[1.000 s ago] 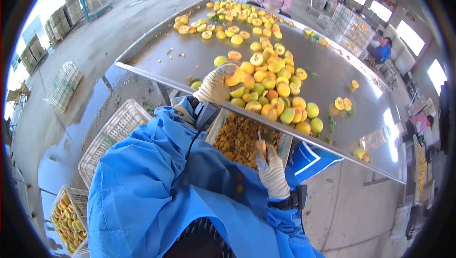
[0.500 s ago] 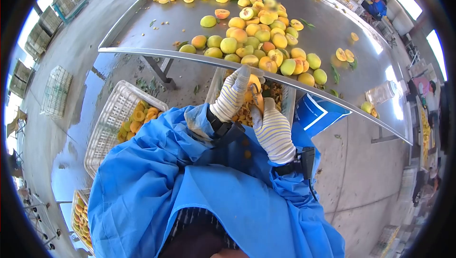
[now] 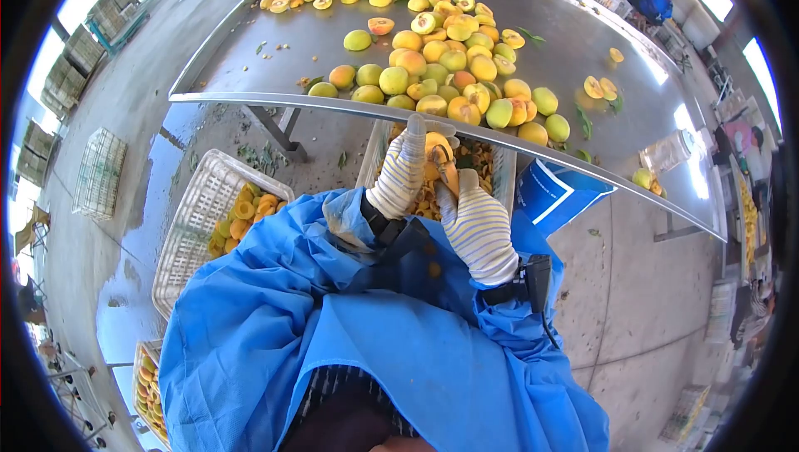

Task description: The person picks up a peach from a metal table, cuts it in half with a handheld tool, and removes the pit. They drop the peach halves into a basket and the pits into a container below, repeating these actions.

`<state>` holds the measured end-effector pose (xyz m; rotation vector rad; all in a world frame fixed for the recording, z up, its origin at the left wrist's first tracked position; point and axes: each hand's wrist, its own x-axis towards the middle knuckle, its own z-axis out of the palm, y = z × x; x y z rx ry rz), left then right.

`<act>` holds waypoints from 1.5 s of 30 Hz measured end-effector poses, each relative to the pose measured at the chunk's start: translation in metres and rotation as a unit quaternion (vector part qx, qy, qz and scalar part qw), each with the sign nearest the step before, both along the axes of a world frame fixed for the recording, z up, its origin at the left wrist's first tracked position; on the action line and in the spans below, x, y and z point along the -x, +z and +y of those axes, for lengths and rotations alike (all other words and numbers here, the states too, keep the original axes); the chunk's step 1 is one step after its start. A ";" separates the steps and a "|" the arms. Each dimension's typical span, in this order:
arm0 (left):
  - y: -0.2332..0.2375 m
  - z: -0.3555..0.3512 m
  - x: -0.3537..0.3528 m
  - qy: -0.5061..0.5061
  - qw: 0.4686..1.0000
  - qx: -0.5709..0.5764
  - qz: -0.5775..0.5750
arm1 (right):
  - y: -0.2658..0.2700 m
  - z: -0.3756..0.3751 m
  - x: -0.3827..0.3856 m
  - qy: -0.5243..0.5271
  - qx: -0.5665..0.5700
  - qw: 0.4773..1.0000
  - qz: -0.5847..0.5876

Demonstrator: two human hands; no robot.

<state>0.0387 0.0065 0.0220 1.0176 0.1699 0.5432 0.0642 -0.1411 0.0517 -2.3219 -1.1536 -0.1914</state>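
Note:
My left hand [image 3: 402, 171], in a striped knit glove, grips a yellow-orange peach [image 3: 436, 151] just below the table's front edge. My right hand [image 3: 478, 231], gloved the same way, holds a small knife [image 3: 450, 174] with its blade set against the peach. Both hands hover over a crate of peach pits and scraps [image 3: 483, 161] under the table. A heap of whole peaches [image 3: 449, 86] lies on the steel table [image 3: 250, 98] right above my hands.
A white basket of peach halves [image 3: 208, 219] stands on the floor to my left, with another crate [image 3: 150, 385] lower left. A blue box [image 3: 558, 194] sits to the right of the scrap crate. Cut halves are scattered across the far table. People work at the far right.
A second ago my left hand took a peach from the pile on the table and brought it down to the knife in my right hand. Since half a second ago the hands barely moved.

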 end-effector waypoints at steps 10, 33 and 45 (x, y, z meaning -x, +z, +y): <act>-0.001 0.006 0.004 -0.023 0.999 -0.037 0.026 | -0.035 0.004 0.001 0.085 -0.101 0.981 0.143; 0.052 0.079 0.065 0.008 0.856 -0.477 0.198 | -0.027 -0.059 -0.052 -0.042 0.119 0.986 0.107; 0.062 0.184 0.065 0.003 0.670 -0.699 0.248 | -0.010 -0.046 -0.044 0.018 0.094 0.984 0.148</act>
